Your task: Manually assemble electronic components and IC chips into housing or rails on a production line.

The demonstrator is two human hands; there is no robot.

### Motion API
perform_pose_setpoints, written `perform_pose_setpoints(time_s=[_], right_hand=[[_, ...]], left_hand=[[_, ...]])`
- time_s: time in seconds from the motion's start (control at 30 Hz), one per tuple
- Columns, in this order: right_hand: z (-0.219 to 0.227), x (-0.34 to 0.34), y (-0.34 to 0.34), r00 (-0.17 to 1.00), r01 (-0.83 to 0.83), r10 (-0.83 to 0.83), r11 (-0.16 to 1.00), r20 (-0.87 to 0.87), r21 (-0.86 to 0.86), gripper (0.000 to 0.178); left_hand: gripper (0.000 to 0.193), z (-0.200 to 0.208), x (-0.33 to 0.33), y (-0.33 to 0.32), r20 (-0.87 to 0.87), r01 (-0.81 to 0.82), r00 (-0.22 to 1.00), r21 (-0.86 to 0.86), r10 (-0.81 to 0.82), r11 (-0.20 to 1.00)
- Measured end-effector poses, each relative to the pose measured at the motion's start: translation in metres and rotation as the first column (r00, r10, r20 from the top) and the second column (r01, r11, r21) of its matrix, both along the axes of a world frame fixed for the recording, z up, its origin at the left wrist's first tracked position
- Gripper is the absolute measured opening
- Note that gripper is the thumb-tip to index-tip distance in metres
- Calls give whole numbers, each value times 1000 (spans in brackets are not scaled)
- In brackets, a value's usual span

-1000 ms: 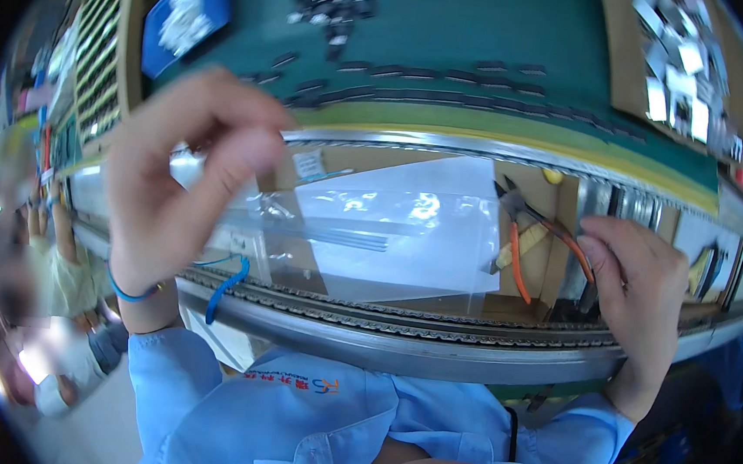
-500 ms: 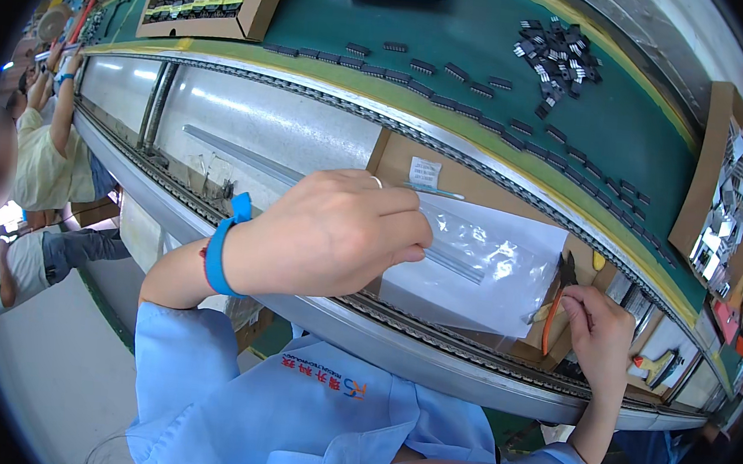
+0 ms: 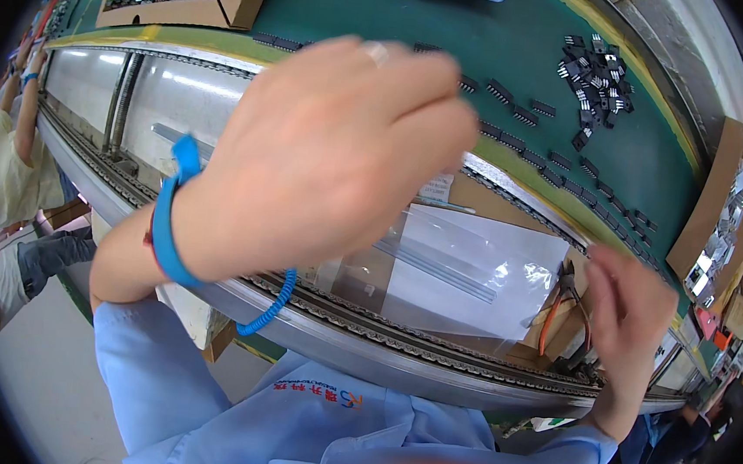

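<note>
My left hand [image 3: 334,155], smeared a little by motion, is raised over the conveyor's far rail with its fingers curled in. Its fingertips are hidden, so I cannot make out what they hold. On that wrist is a blue strap [image 3: 167,229] with a coiled cord [image 3: 274,307]. Beside the far rail, my right hand [image 3: 632,309] has thumb and forefinger apart, with nothing visible between them. Orange-handled pliers [image 3: 547,324] lie next to it in a cardboard box. Black multi-legged chips [image 3: 559,159] line the green work surface beyond the left hand.
A pile of black three-legged components [image 3: 597,84] lies on the green mat [image 3: 345,12]. Cardboard boxes of parts stand at far left [image 3: 248,0] and right [image 3: 696,205]. White paper [image 3: 519,244] and clear plastic lie between the rails. Other people [image 3: 10,169] are at left.
My right hand has let go of the pliers and moved up toward the far rail. My left hand has risen toward the chips on the green surface.
</note>
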State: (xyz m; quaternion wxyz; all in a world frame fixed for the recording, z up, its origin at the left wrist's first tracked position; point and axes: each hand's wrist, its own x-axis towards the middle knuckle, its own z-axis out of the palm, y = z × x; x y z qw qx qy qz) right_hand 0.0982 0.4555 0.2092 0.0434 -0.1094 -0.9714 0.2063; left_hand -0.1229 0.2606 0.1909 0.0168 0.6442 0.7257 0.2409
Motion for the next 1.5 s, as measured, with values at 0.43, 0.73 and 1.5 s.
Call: perform_pose_setpoints(time_s=[0.43,0.73,1.5], right_hand=[[-29,-93,8,991,-120,125,989,-57,86,14],[-24,-104,8,986,-158,151,979,66,127,12],[-27,-105,22,996,-90,88,992,32,93,15]], left_hand=[[9,2,-22,68,14,148,989,-259,-149,955],[14,9,-27,71,45,238,971,-296,-235,925],[4,-5,-41,49,-27,133,990,-140,-138,981]])
